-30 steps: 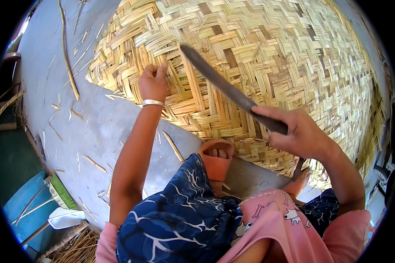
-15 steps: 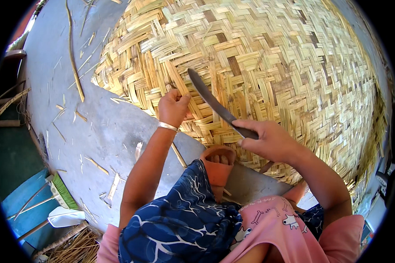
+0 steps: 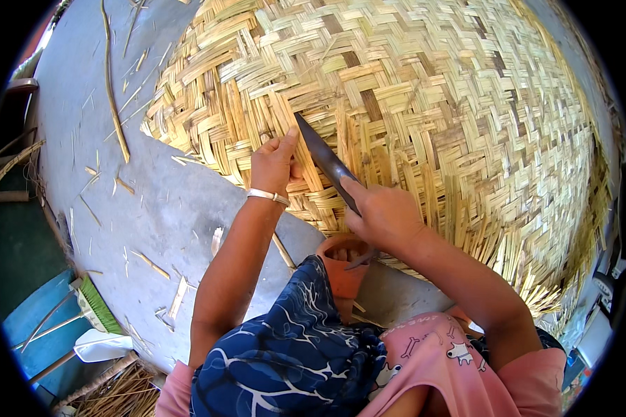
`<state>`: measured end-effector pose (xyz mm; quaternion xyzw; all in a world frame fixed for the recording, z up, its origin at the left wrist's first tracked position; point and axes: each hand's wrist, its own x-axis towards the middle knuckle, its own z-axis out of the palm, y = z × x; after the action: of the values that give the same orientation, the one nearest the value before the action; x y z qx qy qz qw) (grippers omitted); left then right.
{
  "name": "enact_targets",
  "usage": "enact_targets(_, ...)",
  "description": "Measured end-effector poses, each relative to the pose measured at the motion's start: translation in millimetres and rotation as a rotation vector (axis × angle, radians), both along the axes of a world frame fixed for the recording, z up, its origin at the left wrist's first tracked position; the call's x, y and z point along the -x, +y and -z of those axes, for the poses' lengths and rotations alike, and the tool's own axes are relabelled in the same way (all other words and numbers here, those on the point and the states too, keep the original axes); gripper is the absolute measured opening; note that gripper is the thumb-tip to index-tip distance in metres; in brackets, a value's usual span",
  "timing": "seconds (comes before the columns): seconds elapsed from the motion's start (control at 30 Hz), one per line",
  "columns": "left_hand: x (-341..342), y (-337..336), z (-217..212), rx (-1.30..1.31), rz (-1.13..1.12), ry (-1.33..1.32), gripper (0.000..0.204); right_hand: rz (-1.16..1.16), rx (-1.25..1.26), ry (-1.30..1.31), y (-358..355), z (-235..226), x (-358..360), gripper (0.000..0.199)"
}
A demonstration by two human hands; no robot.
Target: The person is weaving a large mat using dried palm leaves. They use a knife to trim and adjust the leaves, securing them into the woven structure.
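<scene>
A large woven mat [image 3: 452,90] of pale yellow split strips lies on the floor in front of me. My left hand [image 3: 273,165], with a bracelet at the wrist, is closed in a pinch on a flat strip [image 3: 281,111] at the mat's near-left edge. In my right hand [image 3: 388,217] is a long dark knife [image 3: 321,154], the fingers wrapped round its handle. Its blade slants up and left over the mat, with the tip close to the left fingertips and beside the strip. Whether blade and strip touch, I cannot tell.
Loose strip scraps [image 3: 179,297] and a long thin stick [image 3: 111,83] lie on the grey floor at left. A green-bristled broom [image 3: 99,306] and white dustpan [image 3: 103,345] are at lower left, near a pile of thin sticks [image 3: 115,396]. My sandalled foot [image 3: 344,271] is beside the mat's near edge.
My right hand has moved left and slightly up. The knife has turned, its blade now nearer the strip and left fingers. The left hand has shifted slightly, still pinching the strip.
</scene>
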<state>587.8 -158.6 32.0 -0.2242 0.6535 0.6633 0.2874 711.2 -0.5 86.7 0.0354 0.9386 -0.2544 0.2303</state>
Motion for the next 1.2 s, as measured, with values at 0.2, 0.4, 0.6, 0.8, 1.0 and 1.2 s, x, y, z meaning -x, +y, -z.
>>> enact_targets(0.2, -2, -12, -12, -0.111, 0.019, -0.259, 0.025, 0.101, -0.047, 0.112, -16, 25, 14, 0.052)
enact_targets(0.4, 14, 1, 11, 0.08, 0.058, -0.186, 0.027, 0.049, -0.074, 0.089, -19, 23, 17, 0.053)
enact_targets(0.6, 12, -2, -1, 0.338, 0.436, 0.026, 0.035, -0.018, -0.13, 0.074, -20, 19, 21, 0.052)
enact_targets(0.8, -2, -10, 3, 0.919, 0.726, 0.648, 0.044, -0.097, -0.11, -0.088, -12, -10, 1, 0.053)
enact_targets(1.0, -4, -15, 24, 0.951, 0.755, 0.786, 0.043, -0.199, -0.029, -0.2, 55, -65, -60, 0.05)
enact_targets(1.2, -10, -10, 14, 0.5, 0.45, 0.74, 0.023, 0.044, 0.341, -0.262, 93, -92, -55, 0.06)
